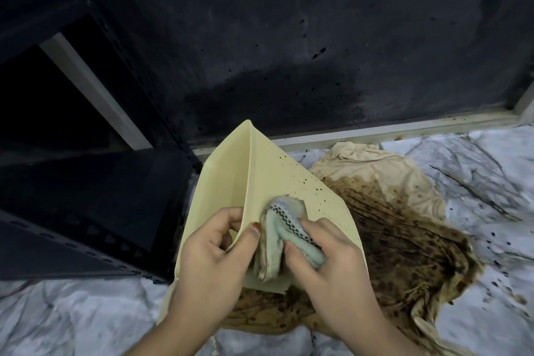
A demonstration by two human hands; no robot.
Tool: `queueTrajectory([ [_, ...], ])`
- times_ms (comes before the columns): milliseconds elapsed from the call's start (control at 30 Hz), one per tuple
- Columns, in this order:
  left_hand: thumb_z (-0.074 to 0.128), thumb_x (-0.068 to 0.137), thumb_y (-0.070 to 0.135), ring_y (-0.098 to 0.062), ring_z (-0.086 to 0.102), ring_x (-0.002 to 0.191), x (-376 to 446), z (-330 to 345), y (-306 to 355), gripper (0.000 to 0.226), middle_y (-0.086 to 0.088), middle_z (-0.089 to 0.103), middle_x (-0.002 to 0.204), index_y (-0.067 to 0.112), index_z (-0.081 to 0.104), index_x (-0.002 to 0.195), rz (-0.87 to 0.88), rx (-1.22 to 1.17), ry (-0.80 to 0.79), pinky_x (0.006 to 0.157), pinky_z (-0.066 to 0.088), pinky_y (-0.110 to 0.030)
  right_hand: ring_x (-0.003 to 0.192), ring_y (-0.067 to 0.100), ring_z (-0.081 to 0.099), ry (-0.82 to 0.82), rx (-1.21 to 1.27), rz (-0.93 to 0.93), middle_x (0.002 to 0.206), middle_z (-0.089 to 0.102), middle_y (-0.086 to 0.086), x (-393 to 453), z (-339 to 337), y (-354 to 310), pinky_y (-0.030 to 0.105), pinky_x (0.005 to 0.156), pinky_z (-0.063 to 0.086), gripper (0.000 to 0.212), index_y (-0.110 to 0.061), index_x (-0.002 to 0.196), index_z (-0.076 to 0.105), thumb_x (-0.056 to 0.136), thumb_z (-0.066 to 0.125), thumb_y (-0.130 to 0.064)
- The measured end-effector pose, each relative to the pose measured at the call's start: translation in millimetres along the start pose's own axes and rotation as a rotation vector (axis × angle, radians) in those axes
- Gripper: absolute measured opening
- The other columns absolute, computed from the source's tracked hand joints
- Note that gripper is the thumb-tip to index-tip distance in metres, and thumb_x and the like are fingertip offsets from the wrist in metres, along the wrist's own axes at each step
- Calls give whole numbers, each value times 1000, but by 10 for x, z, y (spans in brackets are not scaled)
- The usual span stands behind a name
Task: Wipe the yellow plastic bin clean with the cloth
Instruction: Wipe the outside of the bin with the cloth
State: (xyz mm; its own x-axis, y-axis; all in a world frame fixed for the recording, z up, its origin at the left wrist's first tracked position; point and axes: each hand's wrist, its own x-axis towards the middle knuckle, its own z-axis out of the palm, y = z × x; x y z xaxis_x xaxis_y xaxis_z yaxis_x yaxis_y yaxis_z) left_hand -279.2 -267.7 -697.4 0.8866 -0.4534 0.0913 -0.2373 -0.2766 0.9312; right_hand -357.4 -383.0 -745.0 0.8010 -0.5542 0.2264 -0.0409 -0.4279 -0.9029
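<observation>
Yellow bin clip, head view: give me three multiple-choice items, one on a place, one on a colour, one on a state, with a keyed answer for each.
1. Where do the dark specks on the yellow bin lie?
A. on the panel right of its corner edge
B. on the panel left of that edge
C. nowhere

2. What colour is the stain on the beige sheet under the bin?
A. red
B. brown
C. blue

3. What is the right hand doing?
A. resting open on the floor
B. gripping the shelf
C. pressing a bunched cloth on the bin

Answers:
1 A, the specks dot the right panel above the cloth.
2 B, a wide brown patch covers the sheet.
3 C, the right hand's fingers close round the cloth while the left hand pinches the bin's edge.
</observation>
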Motion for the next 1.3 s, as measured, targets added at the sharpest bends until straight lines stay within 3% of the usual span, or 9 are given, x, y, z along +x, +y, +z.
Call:
queueTrajectory([
  [100,59,73,30,-45,57,74,-2,-3,-9,15,-9,70,76,35,70,81,-15,9,-14,66,51,-50,73,13,55,-9,49,41,78,54,-4,23,-47,86,30,62,45,5,-37,80,60,77,58,-35],
  [167,61,75,30,-37,52,63,-16,-14,-27,12,-12,67,73,35,70,81,-27,16,-19,58,46,-38,76,11,56,9,53,70,78,59,-3,9,-78,222,23,63,44,15,-42,79,61,79,61,-27],
  [267,65,82,21,-14,38,53,-31,-34,-51,12,-11,55,59,31,68,78,-41,26,-29,51,35,-21,80,10,57,58,-10,193,86,64,-1,-46,-132,551,14,66,40,25,-23,95,68,75,58,-32],
  [433,60,71,29,-6,32,46,-60,-23,-9,15,15,43,46,37,64,83,-75,67,-54,47,30,-17,92,27,60,120,-120,454,99,66,14,-174,-253,1136,28,72,38,27,-7,108,65,82,62,-14],
  [667,44,64,46,-7,62,77,-37,22,46,49,20,70,91,53,54,111,-114,195,-247,72,50,-33,99,34,56,107,-199,607,106,63,17,-312,-330,1396,31,75,34,29,-8,112,63,85,60,-16],
  [767,43,65,27,-24,64,82,23,10,117,47,13,73,89,41,62,106,-143,177,-204,73,51,-37,91,31,56,105,-233,592,98,61,13,-308,-315,1353,31,72,35,29,-10,112,63,84,61,-20],
  [1067,61,83,29,-22,70,78,229,0,147,9,-5,75,80,32,68,88,-204,201,10,80,54,-46,67,12,50,98,-236,322,79,55,2,-316,-221,992,16,60,38,22,-9,99,67,78,68,-9],
  [1233,62,85,19,-15,67,72,207,13,175,27,17,73,74,41,63,70,-178,174,101,65,52,-23,76,9,55,83,-132,158,80,56,-3,-290,-124,691,10,63,40,21,-28,94,65,74,60,-33],
  [1300,62,85,19,-15,67,71,210,-3,182,22,18,73,72,37,67,74,-165,144,119,66,53,-27,72,8,56,78,-99,90,82,55,-7,-244,-87,529,16,62,42,27,-32,97,60,73,52,-42],
])
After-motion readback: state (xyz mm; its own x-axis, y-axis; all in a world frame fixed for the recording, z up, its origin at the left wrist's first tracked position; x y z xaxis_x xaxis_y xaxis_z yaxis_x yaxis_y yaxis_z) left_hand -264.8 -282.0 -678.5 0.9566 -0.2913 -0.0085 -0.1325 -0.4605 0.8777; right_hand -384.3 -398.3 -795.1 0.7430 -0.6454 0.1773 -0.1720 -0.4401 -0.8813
